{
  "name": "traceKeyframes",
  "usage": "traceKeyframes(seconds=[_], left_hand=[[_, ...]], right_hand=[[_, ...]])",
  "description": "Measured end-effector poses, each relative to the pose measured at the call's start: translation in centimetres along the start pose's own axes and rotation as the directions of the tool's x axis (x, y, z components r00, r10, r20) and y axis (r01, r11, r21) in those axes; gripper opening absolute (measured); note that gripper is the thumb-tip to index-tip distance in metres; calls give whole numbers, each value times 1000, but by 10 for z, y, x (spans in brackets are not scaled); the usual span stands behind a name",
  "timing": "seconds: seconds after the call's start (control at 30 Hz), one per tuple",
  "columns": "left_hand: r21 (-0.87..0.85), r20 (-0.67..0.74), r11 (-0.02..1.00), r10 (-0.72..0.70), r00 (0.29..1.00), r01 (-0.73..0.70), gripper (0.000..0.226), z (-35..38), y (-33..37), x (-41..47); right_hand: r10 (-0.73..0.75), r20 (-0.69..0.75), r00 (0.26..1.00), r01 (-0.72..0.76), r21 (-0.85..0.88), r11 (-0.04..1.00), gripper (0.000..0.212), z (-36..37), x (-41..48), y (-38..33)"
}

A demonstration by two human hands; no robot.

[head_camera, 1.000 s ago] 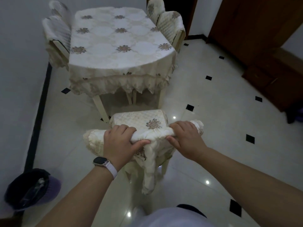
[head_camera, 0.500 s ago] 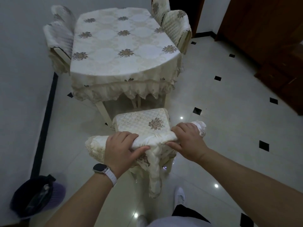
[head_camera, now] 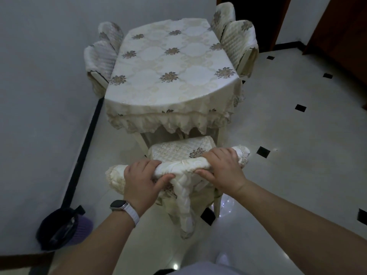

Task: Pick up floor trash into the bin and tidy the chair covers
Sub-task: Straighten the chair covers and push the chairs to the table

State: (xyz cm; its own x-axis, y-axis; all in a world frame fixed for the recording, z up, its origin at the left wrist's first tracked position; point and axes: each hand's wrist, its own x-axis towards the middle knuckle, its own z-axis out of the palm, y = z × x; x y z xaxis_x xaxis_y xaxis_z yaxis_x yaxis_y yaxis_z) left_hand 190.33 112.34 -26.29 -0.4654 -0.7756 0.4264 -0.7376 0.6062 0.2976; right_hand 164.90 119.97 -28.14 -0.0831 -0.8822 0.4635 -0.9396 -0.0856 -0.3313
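Note:
A chair with a cream quilted cover point(head_camera: 178, 153) stands in front of me, its seat pointing at the table. The cover's backrest part point(head_camera: 183, 168) is bunched into a roll along the top of the chair back, and a strip of it hangs down behind. My left hand point(head_camera: 142, 179) grips the roll left of centre, thumb underneath. My right hand point(head_camera: 222, 169) grips it near the right end. A purple bin point(head_camera: 65, 229) with a dark liner stands on the floor at the lower left, by the wall.
A table point(head_camera: 170, 70) under a cream flowered cloth stands beyond the chair. Covered chairs flank it, on the left point(head_camera: 101, 58) and on the right point(head_camera: 238, 38). The glossy white floor point(head_camera: 297, 155) has small black inset tiles. A wooden door point(head_camera: 341, 26) is at the far right.
The view has swung left and drawn closer to the table. The chair seat now sits nearer the table's edge. Both hands keep their hold on the rolled cover.

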Motion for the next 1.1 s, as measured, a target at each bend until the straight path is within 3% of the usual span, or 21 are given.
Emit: traceKeyframes(seconds=[0.33,0.7,1.1], left_hand=[[11,-41,995,-100,994,101,68,18,36,34],[-29,-63,1000,5,998,-7,62,18,7,87],[-56,-109,990,122,987,-128,62,23,1,93]], right_hand=[[-35,-12,999,36,63,997,71,-7,35,47],[-3,17,1000,2,53,999,75,1,84,53],[82,-79,994,-76,69,995,68,5,64,44]])
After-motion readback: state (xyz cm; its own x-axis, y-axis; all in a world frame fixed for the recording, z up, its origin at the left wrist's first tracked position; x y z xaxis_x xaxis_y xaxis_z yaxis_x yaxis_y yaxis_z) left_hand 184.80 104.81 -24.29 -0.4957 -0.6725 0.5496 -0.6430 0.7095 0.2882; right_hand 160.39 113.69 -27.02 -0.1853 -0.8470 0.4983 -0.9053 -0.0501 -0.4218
